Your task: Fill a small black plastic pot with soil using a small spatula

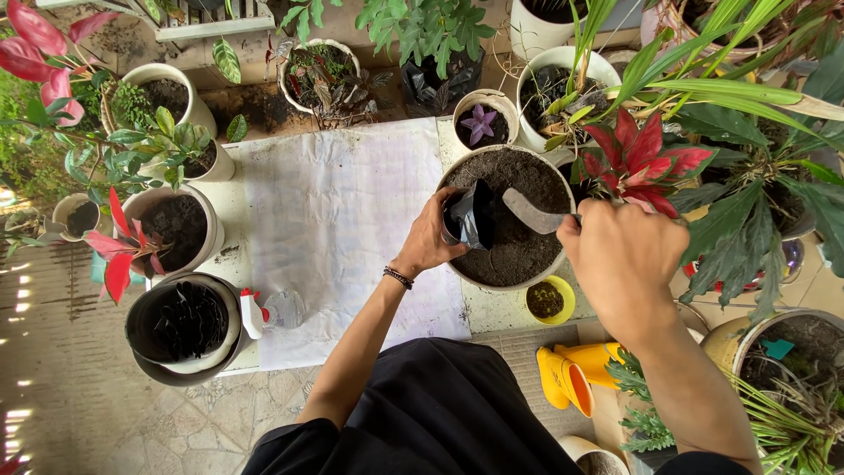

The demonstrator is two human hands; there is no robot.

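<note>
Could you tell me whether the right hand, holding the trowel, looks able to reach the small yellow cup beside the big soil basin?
Probably yes: the yellow cup sits uncovered just below the right hand, with nothing between them, though that hand grips the trowel.

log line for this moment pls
left hand: holds black bag | right hand: holds trowel | both over soil bowl | white sheet beside

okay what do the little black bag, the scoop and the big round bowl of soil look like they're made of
Small black bag in the left hand: thin glossy plastic film, judging by its crumples and sheen. Grey scoop blade held by the right hand: dull and smooth, metal or plastic, unclear which. Big round white bowl of soil: smooth, even rim, probably plastic, possibly glazed ceramic.
</note>
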